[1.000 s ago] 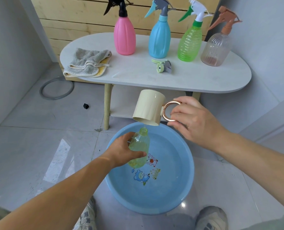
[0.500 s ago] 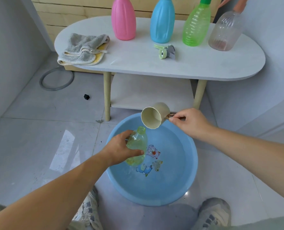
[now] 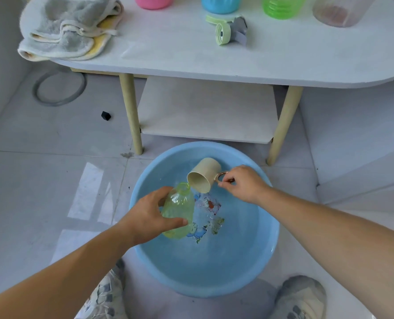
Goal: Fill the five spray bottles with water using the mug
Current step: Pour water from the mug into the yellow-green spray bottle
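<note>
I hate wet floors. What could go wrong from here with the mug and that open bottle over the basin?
The bottle has a neck much narrower than the mouth of the mug, so water may run past it; held over the basin, most should land there. The right hand only pinches the mug's ring handle, so a full mug might twist.

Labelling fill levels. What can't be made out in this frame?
Head view only:
- pink bottle, blue bottle, green bottle, clear bottle: all but the bases cut off by the top edge.
- held bottle: water level unclear through tinted plastic; left hand covers part of it.
- mug handle: partly hidden by right hand.
</note>
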Tool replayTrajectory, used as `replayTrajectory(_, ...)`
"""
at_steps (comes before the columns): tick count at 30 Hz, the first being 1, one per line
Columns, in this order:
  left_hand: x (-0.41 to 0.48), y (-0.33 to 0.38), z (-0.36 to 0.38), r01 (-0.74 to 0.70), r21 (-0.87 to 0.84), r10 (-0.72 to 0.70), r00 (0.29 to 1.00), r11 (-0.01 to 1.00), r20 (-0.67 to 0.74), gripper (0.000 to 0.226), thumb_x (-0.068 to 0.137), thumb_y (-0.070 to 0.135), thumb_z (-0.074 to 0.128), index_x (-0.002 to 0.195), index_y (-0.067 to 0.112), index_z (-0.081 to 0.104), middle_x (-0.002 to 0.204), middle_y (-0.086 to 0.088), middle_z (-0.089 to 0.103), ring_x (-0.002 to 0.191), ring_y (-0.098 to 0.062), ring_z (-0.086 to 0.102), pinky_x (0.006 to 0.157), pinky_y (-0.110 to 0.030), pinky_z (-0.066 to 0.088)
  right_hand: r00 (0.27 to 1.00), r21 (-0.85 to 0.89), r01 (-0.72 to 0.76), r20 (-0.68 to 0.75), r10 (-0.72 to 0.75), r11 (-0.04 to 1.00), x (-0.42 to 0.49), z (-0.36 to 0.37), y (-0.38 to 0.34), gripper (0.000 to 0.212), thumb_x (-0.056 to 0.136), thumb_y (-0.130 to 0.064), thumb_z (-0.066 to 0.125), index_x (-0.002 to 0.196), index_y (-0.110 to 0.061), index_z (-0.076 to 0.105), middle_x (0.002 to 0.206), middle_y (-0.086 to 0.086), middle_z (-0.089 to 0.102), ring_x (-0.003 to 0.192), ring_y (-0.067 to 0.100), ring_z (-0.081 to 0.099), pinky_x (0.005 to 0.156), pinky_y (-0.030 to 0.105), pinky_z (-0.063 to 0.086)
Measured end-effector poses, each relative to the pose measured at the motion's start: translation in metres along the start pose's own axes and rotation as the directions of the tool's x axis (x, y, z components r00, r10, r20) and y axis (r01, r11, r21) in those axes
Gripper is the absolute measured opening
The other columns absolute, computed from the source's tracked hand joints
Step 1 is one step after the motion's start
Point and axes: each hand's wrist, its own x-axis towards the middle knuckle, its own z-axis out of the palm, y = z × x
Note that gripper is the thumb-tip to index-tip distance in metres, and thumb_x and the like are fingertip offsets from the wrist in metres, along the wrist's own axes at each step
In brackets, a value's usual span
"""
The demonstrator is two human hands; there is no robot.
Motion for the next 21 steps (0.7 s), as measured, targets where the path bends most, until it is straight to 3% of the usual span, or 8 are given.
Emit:
replayTrajectory(5, 0.006, -0.006, 0.004, 0.015, -0.004, -0.015, 1.000, 1.000, 0.015, 0.060, 0.063, 0.044, 0.096, 0.109, 0.049, 0.058, 0.112, 0.020, 0.072, 0.104, 0.003, 0.068, 0.094, -0.036, 0.061, 0.994, -0.130, 0.087, 0.082, -0.077, 0.988, 0.007, 0.009, 0.011, 0.029, 0.095, -0.036, 0.060, 0.084, -0.015, 0.076, 0.074, 0.002, 0.057, 0.090, 0.026, 0.051, 0.086, 0.033, 0.037)
replayTrajectory(14, 0.010, -0.004, 0.007, 0.016, -0.026, -0.016, 1.000, 1.000, 0.021, 0.056, 0.070, 0.031, 0.097, 0.108, 0.049, 0.059, 0.108, 0.021, 0.073, 0.101, 0.005, 0.068, 0.094, -0.034, 0.061, 0.990, -0.178, 0.106, 0.115, -0.087, 0.978, 0.010, 0.015, 0.014, 0.034, 0.096, -0.041, 0.057, 0.084, -0.015, 0.076, 0.079, 0.004, 0.064, 0.093, 0.023, 0.050, 0.088, 0.036, 0.042)
replayTrajectory(21, 0.010, -0.005, 0.006, 0.015, -0.039, -0.014, 0.999, 0.999, 0.036, 0.058, 0.071, 0.030, 0.097, 0.109, 0.051, 0.058, 0.106, 0.036, 0.067, 0.103, 0.008, 0.066, 0.095, -0.032, 0.060, 0.990, -0.176, 0.074, 0.129, -0.052, 0.982, 0.009, 0.018, 0.015, 0.034, 0.095, -0.040, 0.059, 0.081, -0.014, 0.075, 0.073, 0.000, 0.056, 0.091, 0.019, 0.046, 0.084, 0.036, 0.044)
